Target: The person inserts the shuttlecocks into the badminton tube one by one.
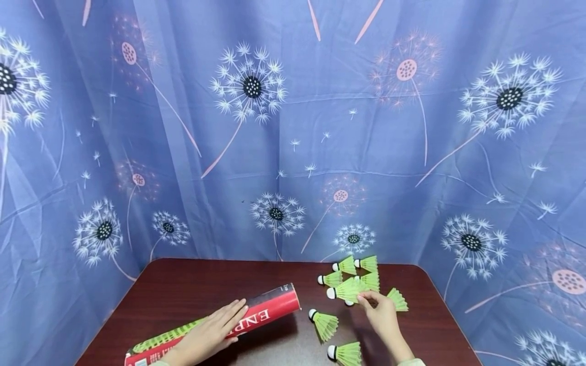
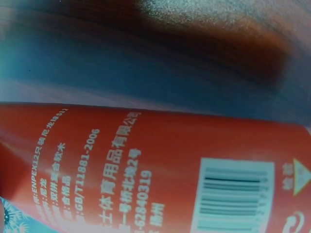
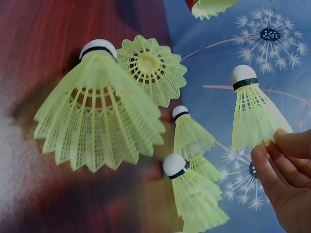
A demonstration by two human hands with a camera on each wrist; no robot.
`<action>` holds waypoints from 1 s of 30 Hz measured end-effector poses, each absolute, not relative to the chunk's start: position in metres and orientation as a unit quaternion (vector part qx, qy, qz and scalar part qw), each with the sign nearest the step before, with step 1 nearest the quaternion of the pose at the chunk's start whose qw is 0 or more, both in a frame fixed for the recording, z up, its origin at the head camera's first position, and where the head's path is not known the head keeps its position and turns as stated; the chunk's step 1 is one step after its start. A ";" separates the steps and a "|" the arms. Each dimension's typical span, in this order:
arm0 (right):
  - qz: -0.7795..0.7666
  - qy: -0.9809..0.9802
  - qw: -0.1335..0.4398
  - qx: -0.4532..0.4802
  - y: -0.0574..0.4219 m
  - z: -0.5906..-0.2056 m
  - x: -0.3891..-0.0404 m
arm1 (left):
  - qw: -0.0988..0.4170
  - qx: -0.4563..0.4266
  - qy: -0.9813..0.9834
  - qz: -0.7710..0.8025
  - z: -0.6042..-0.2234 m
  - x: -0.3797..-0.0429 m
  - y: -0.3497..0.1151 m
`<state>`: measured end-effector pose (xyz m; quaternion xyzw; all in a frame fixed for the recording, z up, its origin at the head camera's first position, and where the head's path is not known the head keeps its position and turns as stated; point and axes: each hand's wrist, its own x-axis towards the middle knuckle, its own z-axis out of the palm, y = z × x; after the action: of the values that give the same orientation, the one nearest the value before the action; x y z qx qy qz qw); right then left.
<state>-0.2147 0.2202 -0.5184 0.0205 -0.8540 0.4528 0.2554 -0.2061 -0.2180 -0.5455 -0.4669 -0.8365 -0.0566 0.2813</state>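
Observation:
My left hand lies over a red and black cardboard shuttlecock tube, fingers across its top and thumb along the near side. Green mesh shows along the tube's left part, and in the left wrist view its red wall carries a barcode. At the tube's end in the right wrist view, a scalloped green skirt edge appears. A yellow-green shuttlecock with white head and black band is pinched at its skirt rim by my right thumb and fingers; this right hand is over the table's right side.
Several similar shuttlecocks cluster at the back right of the dark red table. Two more, one shuttlecock and another shuttlecock, lie nearer the front. A blue dandelion-print curtain hangs around the table.

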 end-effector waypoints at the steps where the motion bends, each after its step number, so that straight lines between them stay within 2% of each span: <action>1: 0.458 -0.853 0.249 0.018 0.219 -0.518 -0.215 | 0.281 -0.467 -0.837 -0.056 -0.546 -0.206 -0.218; 17: 0.470 -0.848 0.240 0.034 0.197 -0.513 -0.224 | 0.291 -0.466 -0.834 -0.053 -0.546 -0.208 -0.217; 30: 0.517 -0.827 0.212 0.064 0.177 -0.515 -0.231 | 0.284 -0.468 -0.835 -0.056 -0.545 -0.208 -0.217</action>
<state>-0.2305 0.1765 -0.5150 0.0643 -0.8265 0.5173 0.2124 -0.2078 -0.2170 -0.5453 -0.4680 -0.8348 -0.0564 0.2843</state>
